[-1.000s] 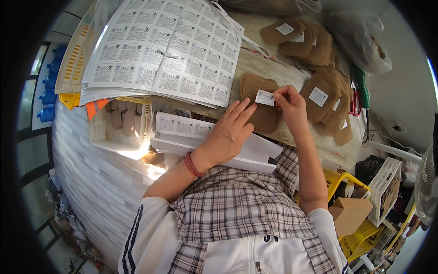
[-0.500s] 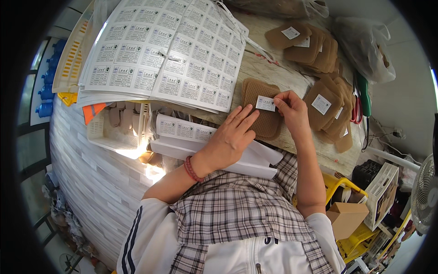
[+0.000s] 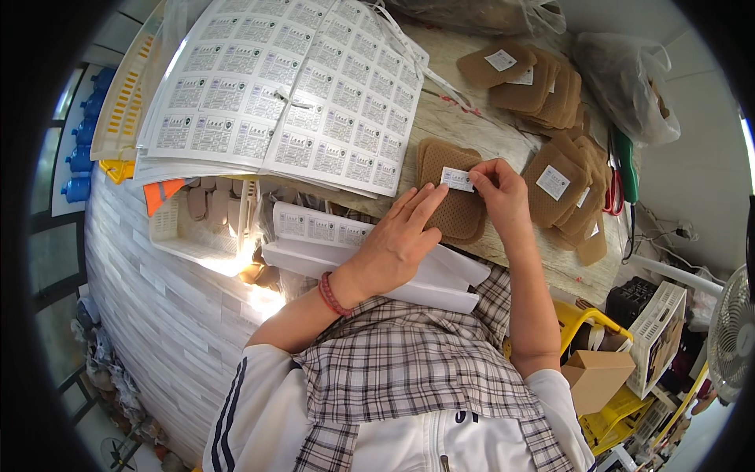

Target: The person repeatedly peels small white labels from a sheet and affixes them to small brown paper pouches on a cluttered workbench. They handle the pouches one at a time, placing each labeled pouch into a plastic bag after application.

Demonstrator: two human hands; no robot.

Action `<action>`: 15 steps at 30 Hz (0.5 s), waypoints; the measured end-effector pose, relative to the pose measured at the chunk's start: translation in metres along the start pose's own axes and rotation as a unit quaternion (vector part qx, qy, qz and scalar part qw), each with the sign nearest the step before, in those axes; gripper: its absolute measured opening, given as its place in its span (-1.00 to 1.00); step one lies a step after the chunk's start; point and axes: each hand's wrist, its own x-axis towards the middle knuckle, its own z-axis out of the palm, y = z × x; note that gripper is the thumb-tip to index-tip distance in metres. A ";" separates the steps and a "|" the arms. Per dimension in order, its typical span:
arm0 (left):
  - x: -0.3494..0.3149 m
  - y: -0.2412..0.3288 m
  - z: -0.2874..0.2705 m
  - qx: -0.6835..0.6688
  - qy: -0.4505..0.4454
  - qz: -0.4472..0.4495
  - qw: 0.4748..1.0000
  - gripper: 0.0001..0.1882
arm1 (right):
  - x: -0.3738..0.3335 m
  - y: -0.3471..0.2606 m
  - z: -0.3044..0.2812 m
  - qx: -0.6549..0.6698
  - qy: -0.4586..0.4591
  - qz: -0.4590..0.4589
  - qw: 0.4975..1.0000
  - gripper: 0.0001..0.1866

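Right hand (image 3: 506, 197) is pinching one white label (image 3: 454, 179) over one brown stack (image 3: 456, 219); left hand (image 3: 399, 242) is lying leftward, fingers and thumb apart; two labelled piles (image 3: 560, 206) are sitting rightward!

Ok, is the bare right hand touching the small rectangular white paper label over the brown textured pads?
Touching. The head view shows the right hand gripping the label by its right end, between thumb and forefinger.

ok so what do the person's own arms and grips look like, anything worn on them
The left sleeve is white with dark stripes down its outer side; the right sleeve is white too. Both end near the elbow. A dark red, beaded-looking bracelet circles the wrist behind the left grip. It and the right grip are gloveless.
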 end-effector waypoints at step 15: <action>0.002 0.006 0.000 0.057 -0.035 -0.004 0.998 -0.93 | -0.015 -0.013 0.010 -0.097 0.066 -0.033 0.993 -0.85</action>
